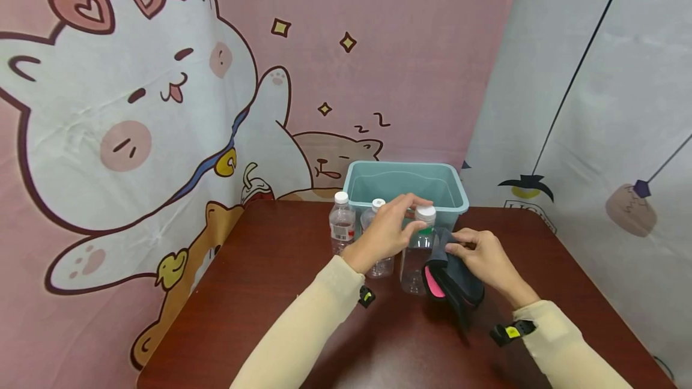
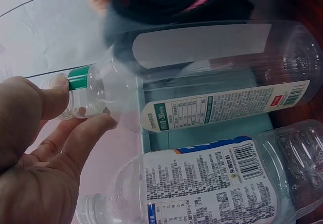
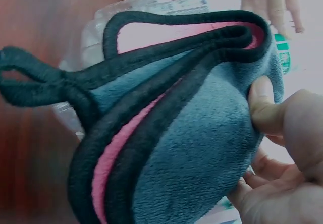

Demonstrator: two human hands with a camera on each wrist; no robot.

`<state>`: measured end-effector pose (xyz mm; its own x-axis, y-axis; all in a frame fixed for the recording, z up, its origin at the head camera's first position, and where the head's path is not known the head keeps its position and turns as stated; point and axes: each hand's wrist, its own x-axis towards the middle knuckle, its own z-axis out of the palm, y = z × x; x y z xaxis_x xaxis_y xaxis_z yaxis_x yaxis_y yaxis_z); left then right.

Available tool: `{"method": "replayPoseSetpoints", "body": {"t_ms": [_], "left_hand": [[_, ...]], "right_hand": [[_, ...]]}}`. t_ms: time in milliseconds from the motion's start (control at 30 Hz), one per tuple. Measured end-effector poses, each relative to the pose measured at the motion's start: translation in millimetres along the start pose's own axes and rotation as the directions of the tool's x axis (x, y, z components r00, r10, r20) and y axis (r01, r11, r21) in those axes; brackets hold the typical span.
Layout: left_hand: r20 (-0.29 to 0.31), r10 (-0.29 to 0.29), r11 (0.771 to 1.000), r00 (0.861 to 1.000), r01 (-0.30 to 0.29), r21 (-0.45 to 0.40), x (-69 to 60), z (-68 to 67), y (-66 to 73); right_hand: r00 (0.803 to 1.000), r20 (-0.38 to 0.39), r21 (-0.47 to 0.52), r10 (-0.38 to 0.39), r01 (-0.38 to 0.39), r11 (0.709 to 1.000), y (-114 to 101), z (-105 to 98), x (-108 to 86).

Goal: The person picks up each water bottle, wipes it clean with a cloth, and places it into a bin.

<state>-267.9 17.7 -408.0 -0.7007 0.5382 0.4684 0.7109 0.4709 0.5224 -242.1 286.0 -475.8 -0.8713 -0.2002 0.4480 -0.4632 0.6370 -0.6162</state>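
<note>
My left hand holds a tall clear plastic bottle by its neck, thumb and fingers around the part near the green band. The bottle, with a white cap, stands upright on the table in the head view. Between thumb and fingers, my right hand pinches a folded grey-blue cleaning cloth with black edging, a pink inner face and a black loop. The cloth hangs against the right side of the bottle. In the left wrist view, a second clear bottle with a white printed label lies beside the held one.
A light blue plastic bin stands behind the bottles. Another labelled bottle with a white cap is at the left of the row. The dark red wooden table meets a cartoon-printed curtain at the back.
</note>
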Motion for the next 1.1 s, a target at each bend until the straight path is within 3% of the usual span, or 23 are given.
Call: {"method": "replayPoseSetpoints", "body": {"t_ms": [233, 533, 900, 1100], "left_hand": [[-0.012, 0.024, 1.0, 1.0, -0.023, 0.008, 4.4, -0.1, -0.8], [0.007, 0.032, 0.999, 0.999, -0.033, 0.042, 7.3, -2.0, 2.7], [0.044, -0.013, 1.0, 0.999, 0.012, 0.021, 4.4, -9.7, 9.2], [-0.016, -0.003, 0.999, 1.0, 0.003, 0.036, 4.0, -4.8, 11.2]], "right_hand": [[0.993, -0.111, 0.013, -0.039, 0.041, 0.999, -24, -4, 17.1], [0.984, -0.177, 0.141, 0.008, 0.018, 0.99, -39, -8, 23.3], [0.993, -0.117, 0.108, 0.001, 0.012, 0.994, -33, -11, 23.6], [0.99, -0.142, 0.084, -0.004, 0.016, 0.996, -32, -18, 20.6]]}}
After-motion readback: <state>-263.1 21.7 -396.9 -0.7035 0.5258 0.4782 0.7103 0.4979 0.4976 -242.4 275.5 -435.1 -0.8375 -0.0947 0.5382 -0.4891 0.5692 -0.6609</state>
